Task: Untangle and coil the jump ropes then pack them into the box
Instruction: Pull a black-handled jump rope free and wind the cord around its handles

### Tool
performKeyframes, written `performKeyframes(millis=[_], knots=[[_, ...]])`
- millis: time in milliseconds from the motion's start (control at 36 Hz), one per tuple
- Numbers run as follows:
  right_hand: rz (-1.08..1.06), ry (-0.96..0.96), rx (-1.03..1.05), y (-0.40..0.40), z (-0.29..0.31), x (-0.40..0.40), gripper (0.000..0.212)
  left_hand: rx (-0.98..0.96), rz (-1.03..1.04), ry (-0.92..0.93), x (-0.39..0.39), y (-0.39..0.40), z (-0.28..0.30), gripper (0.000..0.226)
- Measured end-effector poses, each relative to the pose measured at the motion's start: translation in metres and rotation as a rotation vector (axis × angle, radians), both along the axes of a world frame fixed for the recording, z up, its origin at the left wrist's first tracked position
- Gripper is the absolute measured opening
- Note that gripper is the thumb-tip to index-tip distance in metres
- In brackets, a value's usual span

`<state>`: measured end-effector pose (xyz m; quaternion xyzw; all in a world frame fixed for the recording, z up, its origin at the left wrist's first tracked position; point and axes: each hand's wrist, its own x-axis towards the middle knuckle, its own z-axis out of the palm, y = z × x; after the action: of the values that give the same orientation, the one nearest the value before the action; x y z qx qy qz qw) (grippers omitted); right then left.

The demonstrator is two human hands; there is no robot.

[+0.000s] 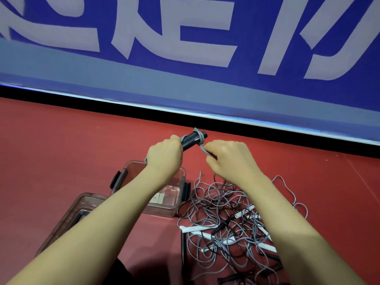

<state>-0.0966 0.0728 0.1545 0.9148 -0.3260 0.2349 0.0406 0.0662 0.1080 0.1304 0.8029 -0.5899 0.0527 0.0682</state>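
Note:
My left hand [166, 155] grips black jump-rope handles [192, 139] held up in front of me, with grey cord looped around them. My right hand [230, 159] pinches the free end of that grey cord [202, 148] just right of the handles. Below my left forearm stands the open clear plastic box [164, 209] with black side latches. A tangled heap of grey cords with white and black handles [230, 225] lies on the red floor under my right forearm.
The box's lid [70, 219] lies on the floor to the left of the box. A blue banner with large white letters [185, 58] runs along the far side of the red floor [61, 140], above a black base strip.

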Motion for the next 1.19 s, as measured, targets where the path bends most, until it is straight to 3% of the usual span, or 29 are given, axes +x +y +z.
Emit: performKeyframes(millis=[111,194,278,472,528,611,694,778,833,944,1028,1194], knots=[[0.036,-0.14,-0.124,0.0,-0.003,0.001,0.028,0.019,-0.082,0.006,0.001,-0.001,-0.002,0.014],[-0.034,-0.342,0.101,0.003,0.001,0.002,0.02,0.055,-0.143,-0.057,0.0,-0.001,0.0,0.015],[-0.099,-0.41,0.381,0.003,0.002,0.004,0.02,0.099,-0.235,-0.144,-0.001,0.001,0.002,0.018],[-0.237,-0.433,0.54,-0.015,0.002,0.002,0.037,0.151,-0.5,-0.348,-0.007,0.009,0.006,0.019],[-0.237,-0.419,0.557,-0.02,0.002,-0.003,0.037,0.037,-0.605,-0.35,-0.01,0.01,0.005,0.017],[-0.255,-0.378,0.592,-0.026,-0.001,-0.01,0.038,-0.287,-0.767,-0.252,-0.006,0.01,0.005,0.017],[-0.249,-0.357,0.626,-0.026,-0.005,-0.01,0.034,-0.517,-0.808,-0.196,0.0,0.007,0.003,0.012],[-0.222,-0.358,0.641,-0.024,-0.007,-0.009,0.022,-0.635,-0.718,-0.18,-0.002,0.008,0.014,0.024],[-0.218,-0.295,0.587,-0.025,-0.008,-0.009,0.006,-0.613,-0.587,-0.116,-0.003,0.009,0.019,0.017],[-0.167,-0.261,0.603,-0.017,-0.006,-0.004,0.041,-0.528,-0.317,0.032,-0.008,0.004,0.019,0.006],[-0.166,-0.247,0.632,-0.01,-0.005,0.002,0.034,-0.293,-0.148,0.11,-0.014,0.003,0.018,0.014],[-0.114,-0.268,0.767,-0.002,-0.003,0.009,0.029,-0.187,-0.012,0.182,-0.015,-0.002,0.016,0.015]])
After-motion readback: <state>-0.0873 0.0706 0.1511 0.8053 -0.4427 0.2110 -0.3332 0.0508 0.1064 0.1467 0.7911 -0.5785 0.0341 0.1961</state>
